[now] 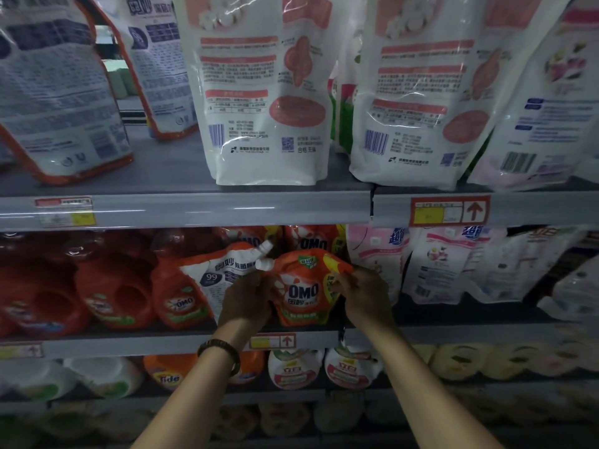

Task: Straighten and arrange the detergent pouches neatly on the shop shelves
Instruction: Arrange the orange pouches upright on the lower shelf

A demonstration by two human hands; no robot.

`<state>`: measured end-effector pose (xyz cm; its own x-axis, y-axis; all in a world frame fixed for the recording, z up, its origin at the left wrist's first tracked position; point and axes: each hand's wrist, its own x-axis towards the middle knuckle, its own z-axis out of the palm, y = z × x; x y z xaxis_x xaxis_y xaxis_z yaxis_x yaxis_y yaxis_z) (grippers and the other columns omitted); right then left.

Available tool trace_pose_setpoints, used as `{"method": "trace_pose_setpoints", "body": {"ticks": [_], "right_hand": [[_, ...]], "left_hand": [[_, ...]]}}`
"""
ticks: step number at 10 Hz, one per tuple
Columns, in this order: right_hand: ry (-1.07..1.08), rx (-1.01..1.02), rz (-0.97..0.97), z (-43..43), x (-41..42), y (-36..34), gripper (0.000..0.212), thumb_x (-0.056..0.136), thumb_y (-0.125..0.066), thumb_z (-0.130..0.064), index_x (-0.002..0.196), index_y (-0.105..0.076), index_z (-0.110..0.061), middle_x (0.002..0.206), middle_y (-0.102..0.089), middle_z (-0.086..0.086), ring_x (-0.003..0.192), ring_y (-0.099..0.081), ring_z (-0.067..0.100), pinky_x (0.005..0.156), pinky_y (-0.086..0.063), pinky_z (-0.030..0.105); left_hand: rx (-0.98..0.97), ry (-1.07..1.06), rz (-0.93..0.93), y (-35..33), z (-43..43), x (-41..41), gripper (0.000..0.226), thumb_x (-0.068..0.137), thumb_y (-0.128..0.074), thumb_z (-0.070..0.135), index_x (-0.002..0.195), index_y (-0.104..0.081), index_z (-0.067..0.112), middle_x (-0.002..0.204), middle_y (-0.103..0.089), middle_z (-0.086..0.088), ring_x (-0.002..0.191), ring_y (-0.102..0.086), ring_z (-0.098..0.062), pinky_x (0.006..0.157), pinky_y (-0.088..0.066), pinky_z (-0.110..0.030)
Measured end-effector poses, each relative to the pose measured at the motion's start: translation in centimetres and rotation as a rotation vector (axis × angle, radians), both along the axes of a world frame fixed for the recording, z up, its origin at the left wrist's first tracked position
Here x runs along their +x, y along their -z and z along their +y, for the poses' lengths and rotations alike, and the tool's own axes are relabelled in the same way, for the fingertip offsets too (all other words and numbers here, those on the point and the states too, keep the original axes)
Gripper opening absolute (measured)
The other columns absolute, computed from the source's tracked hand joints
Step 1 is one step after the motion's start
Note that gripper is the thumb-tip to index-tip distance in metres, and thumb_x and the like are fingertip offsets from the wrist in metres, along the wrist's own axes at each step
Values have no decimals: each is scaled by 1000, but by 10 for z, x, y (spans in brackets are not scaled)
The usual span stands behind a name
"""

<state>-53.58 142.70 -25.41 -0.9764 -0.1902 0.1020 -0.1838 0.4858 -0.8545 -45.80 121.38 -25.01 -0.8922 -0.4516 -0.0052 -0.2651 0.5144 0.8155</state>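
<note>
Orange OMO pouch [303, 288], glossy and crumpled with a white spout cap, stands on the middle shelf [129, 346] beside a leaning white-and-orange pouch [210, 273]. The left hand [249, 301] and right hand [363, 294] grip its side edges, apparently squaring it upright. The next move probably calls for seating it flush, then straightening its neighbour.

At 9 o'clock stands a row of red-orange OMO bottles [113, 286]. A red price tag [450, 210] with an arrow sits at 1 o'clock, an orange Tide bottle [168, 372] at 7 o'clock.

Upper pouches [265, 92] cropped; lowest goods [291, 419] blurred
</note>
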Motion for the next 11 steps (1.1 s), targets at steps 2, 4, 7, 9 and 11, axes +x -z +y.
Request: {"method": "trace_pose_setpoints", "body": {"ticks": [2, 4, 7, 9, 11], "right_hand": [[-38, -47, -65, 3, 1, -8, 22, 108, -58, -34, 105, -75, -20, 101, -79, -7, 82, -76, 1, 77, -64, 30], [-69, -118, -76, 1, -3, -5, 21, 109, -57, -25, 114, -74, -14, 106, -78, -2, 86, -78, 7, 84, -66, 42], [-90, -142, -20, 11, -2, 3, 15, 109, -57, -24, 99, -69, -26, 98, -78, -4, 89, -78, 7, 88, -65, 48], [-62, -144, 5, 15, 0, 2, 15, 106, -61, -21, 95, -67, -29, 102, -77, -6, 94, -76, 6, 88, -65, 44], [18, -242, -46, 26, 2, 4, 11, 105, -63, -14, 109, -72, -18, 104, -78, -3, 92, -78, 9, 90, -64, 47]], "left_hand": [[-64, 14, -98, -2, -6, -6, 20, 107, -54, 39, 93, -64, 29, 98, -77, -3, 93, -74, -31, 85, -62, -51], [-90, 2, -109, -4, -9, -5, 23, 108, -52, 38, 86, -57, 31, 95, -74, -2, 85, -74, -28, 80, -64, -52], [-124, -129, 79, -21, 5, 9, 23, 98, -68, 19, 99, -72, 42, 98, -76, -4, 96, -73, -33, 86, -62, -48], [-68, -111, 209, -15, 9, 27, 15, 94, -69, 23, 105, -61, 30, 95, -67, 11, 90, -73, -24, 77, -64, -50], [-113, -71, 70, -7, 14, 33, 4, 100, -69, 31, 101, -65, 31, 88, -72, 14, 74, -74, -5, 67, -64, -34]]}}
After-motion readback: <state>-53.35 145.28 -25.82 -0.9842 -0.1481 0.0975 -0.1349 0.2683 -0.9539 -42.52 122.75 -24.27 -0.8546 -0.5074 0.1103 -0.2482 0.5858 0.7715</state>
